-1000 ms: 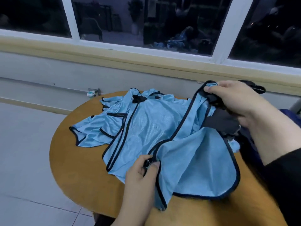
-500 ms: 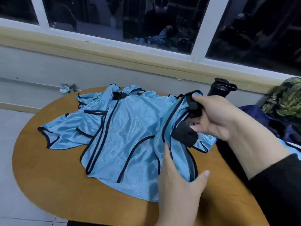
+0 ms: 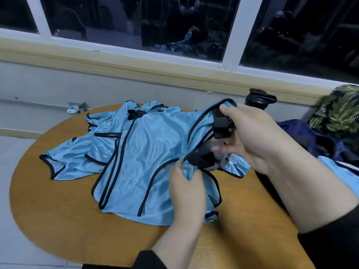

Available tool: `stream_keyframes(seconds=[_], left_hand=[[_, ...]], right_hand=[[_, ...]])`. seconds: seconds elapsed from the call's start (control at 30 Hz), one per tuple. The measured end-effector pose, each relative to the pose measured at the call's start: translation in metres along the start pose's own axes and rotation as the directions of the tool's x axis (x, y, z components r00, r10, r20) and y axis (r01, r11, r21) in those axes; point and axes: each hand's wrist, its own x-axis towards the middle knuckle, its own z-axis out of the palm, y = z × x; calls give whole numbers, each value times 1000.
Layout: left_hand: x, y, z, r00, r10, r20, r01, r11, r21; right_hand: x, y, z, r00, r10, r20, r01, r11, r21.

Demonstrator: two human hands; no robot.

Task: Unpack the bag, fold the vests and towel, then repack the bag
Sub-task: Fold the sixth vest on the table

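Slick blue mesh vests heaped on bench; left hand pinches fabric fold; right hand grips black-trimmed edge; light, floppy, slippery; best held at trim, not the slick mesh.

Light-blue vests with black trim lay heaped on the round wooden bench. The left hand pinched a fold of blue fabric near the pile's right side, and the right hand gripped a black strap at a vest's raised edge, thumb on top (a patterned label showed just below the fingers). A dark blue bag sat at the bench's right, a leaf-print fabric behind it. A black cylindrical object stood by the sill, too partly hidden to identify.
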Motion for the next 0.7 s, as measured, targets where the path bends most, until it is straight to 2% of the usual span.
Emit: stream_keyframes(seconds=[0.07,0.17,0.27,0.37,0.57,0.7], left_hand=[[-2,8,-9,996,-1,86,2,1000,-20],[-3,19,-15,978,96,186,-92,995,-31],[2,20,-11,981,168,93,-169,986,1],[12,22,-13,992,127,7,-127,989,69],[9,11,-50,977,-18,212,-34,970,242],[7,15,-73,970,-31,243,-33,967,254]], right_hand=[[0,-2,2,997,-74,-33,69,989,-133],[-5,-2,13,993,12,120,-15,1000,23],[-7,-2,22,982,30,188,-39,998,43],[-5,-6,25,990,-1,141,-6,999,48],[7,-16,13,998,-70,2,69,983,168],[11,-13,12,997,-73,-5,72,979,191]])
